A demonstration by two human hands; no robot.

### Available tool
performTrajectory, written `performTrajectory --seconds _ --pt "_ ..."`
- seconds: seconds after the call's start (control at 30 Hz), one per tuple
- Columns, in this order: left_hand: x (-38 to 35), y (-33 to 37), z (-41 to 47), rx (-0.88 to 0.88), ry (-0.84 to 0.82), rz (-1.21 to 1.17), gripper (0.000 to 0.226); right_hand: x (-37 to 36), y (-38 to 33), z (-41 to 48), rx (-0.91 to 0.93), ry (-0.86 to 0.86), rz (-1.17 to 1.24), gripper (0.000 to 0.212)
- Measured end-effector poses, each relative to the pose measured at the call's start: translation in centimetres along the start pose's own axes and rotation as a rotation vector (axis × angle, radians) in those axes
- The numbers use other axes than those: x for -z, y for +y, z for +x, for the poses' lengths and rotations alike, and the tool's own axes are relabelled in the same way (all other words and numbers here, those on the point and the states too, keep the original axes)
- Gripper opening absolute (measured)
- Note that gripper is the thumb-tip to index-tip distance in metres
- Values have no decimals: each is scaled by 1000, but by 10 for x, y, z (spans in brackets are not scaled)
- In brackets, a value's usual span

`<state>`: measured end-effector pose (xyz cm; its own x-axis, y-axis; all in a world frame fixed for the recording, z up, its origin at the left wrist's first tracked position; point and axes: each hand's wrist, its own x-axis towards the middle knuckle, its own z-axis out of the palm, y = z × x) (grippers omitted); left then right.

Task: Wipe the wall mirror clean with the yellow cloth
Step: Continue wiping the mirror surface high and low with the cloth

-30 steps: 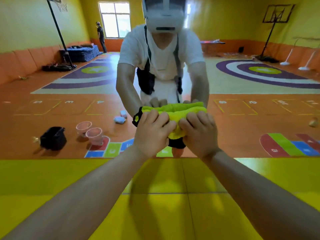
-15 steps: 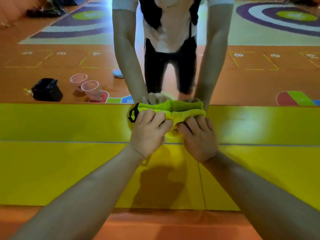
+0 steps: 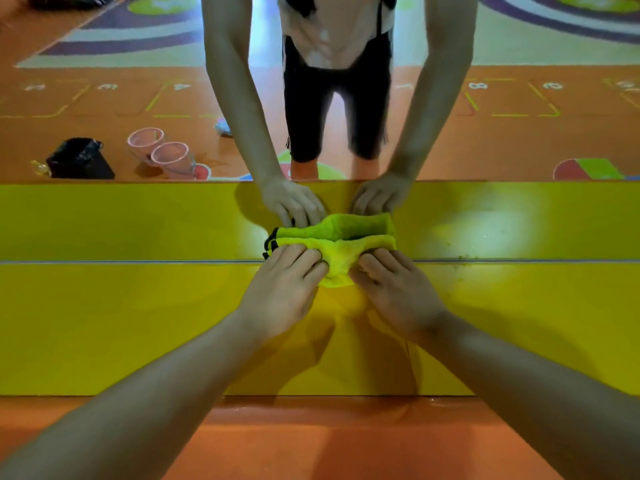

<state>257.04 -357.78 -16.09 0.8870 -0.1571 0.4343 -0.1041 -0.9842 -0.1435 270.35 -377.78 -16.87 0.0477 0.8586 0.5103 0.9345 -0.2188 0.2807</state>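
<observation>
The wall mirror (image 3: pixel 138 98) fills the upper part of the head view; its bottom edge runs along a thin line above the yellow wall padding (image 3: pixel 138 323). The bunched yellow cloth (image 3: pixel 337 266) with a black hem sits pressed against the glass right at that bottom edge. My left hand (image 3: pixel 284 289) grips the cloth's left side and my right hand (image 3: pixel 394 292) grips its right side, fingers bent over it. Directly above, the mirror shows the reflected cloth, hands and arms of the person.
The orange floor (image 3: pixel 311 438) lies below the padding. The mirror reflects a black bag (image 3: pixel 79 159), two pink cups (image 3: pixel 162 154), painted floor markings and the legs of the person.
Both hands have carried the cloth down the mirror from chest height to its bottom edge. The camera has tilted down with them.
</observation>
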Motion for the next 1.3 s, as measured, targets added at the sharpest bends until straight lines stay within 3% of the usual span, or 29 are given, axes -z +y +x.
performTrajectory --seconds 0.03,0.17,0.43,0.9,1.13,1.3 --pt "1 -5 -5 -44 15 23 25 4 2 1 77 32 -11 18" --pt "-3 -25 -12 -191 101 132 29 4 14 12 261 135 -115 36" --pt "-19 -26 3 -250 206 234 22 -35 33 25 376 252 -203 18" --pt "-40 58 73 -188 264 206 18 -13 108 -45 379 234 -178 8" --pt "-43 69 83 -147 262 286 7 -17 93 -47 228 286 -264 15" --pt "-5 63 102 -176 316 345 14 19 106 -26 251 303 -255 11"
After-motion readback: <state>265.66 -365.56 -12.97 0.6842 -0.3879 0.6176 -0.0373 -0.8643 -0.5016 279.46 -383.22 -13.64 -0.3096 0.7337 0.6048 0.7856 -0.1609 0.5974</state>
